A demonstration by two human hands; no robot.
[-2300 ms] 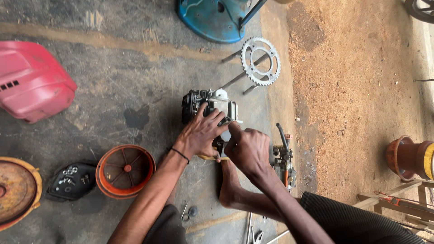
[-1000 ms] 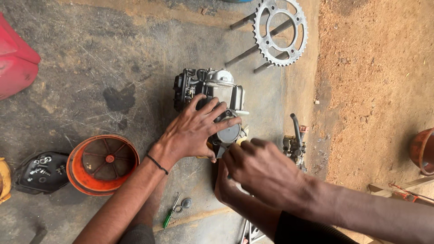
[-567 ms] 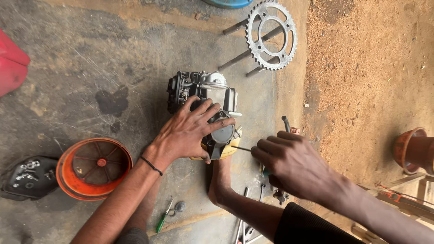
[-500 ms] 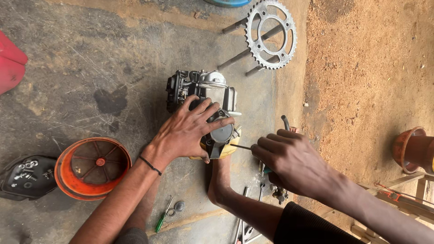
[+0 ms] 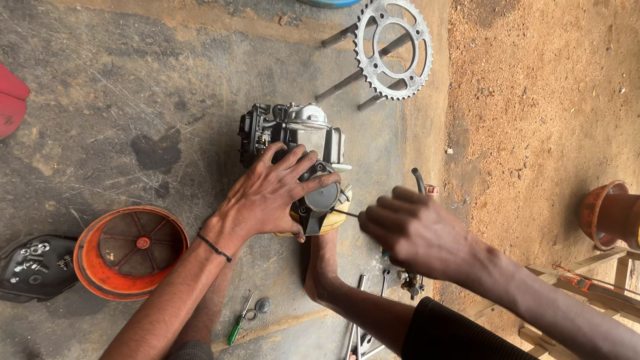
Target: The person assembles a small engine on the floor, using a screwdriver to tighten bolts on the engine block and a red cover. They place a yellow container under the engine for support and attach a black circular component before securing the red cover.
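A small motorcycle engine [image 5: 293, 133] sits on the concrete floor. My left hand [image 5: 270, 193] lies spread over its round dark side cover [image 5: 325, 195], fingers apart, pressing on it. My right hand [image 5: 413, 230] is closed around the handle of a thin screwdriver whose shaft [image 5: 345, 213] points left to the cover's edge. A bare foot [image 5: 321, 273] rests just below the engine. Something yellow [image 5: 327, 223] shows under the cover.
A toothed sprocket [image 5: 393, 48] with bolts lies at the top. An orange round bowl [image 5: 130, 252] and a black cover holding screws [image 5: 37, 265] are at the left. A green screwdriver [image 5: 239, 321] and metal tools [image 5: 360, 330] lie near the bottom. Sandy ground is on the right.
My right hand has drawn back to the right of the engine and now holds the screwdriver against the cover. The left hand stays on the cover. The view has shifted slightly.
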